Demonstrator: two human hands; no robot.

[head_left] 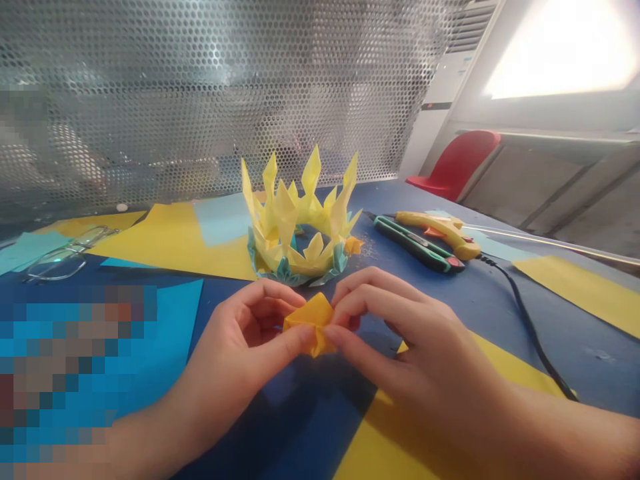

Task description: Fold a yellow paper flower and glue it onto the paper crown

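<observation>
Between my two hands is a small folded piece of orange-yellow paper [316,320], with a pointed top and creases across its front. My left hand [250,340] pinches its left side, thumb on the front face. From the right, my right hand [400,327] grips the other side between thumb and fingertips; the fingers behind the paper are partly hidden. Just beyond the hands stands a yellow folded-paper crown [287,227] with tall points and teal folded pieces around its base. A small orange paper piece [354,245] sits at the crown's right side.
Right of the crown lie a green-black utility knife [417,243] and a yellow glue gun [440,230] with a black cord [525,320]. Yellow sheets [160,240], a blue sheet [175,333] and eyeglasses [60,260] are on the left. A perforated metal panel [200,100] borders the blue table.
</observation>
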